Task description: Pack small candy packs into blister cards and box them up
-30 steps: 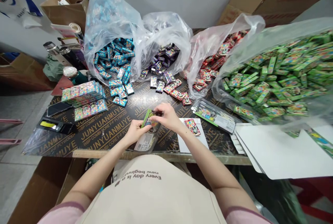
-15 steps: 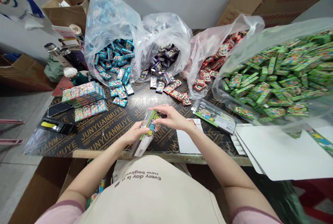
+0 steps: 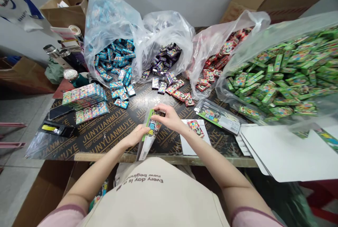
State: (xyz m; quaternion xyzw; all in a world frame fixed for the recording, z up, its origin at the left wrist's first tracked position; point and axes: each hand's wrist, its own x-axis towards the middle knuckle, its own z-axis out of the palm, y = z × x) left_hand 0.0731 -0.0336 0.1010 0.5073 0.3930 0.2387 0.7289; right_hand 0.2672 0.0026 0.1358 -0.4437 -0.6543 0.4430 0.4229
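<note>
A printed plastic bag (image 3: 151, 128), green-edged with a barcode toward its lower end, is held tilted between my hands close to the table's front edge. My left hand (image 3: 137, 134) closes on its left side, thumb over the print. At the top end, my right hand (image 3: 169, 117) has its fingers and thumb pinched on the bag; a dark patch shows there, and I cannot tell whether it is a packet or print. Beside my right forearm, a red candy packet (image 3: 195, 127) lies on a white card (image 3: 185, 140). Another printed plastic bag (image 3: 219, 117) lies flat farther right.
Clear sacks along the back spill blue packets (image 3: 116, 56), purple packets (image 3: 169, 56), red packets (image 3: 215, 61) and green packets (image 3: 277, 86). Stacked packs (image 3: 84, 96) and a black phone-like object (image 3: 60, 111) sit left. White sheets (image 3: 290, 153) overhang the right front edge.
The bag has turned in my hands, so its printed side and barcode end stand at a steeper angle. My right hand shifted left and back slightly, uncovering the red packet again.
</note>
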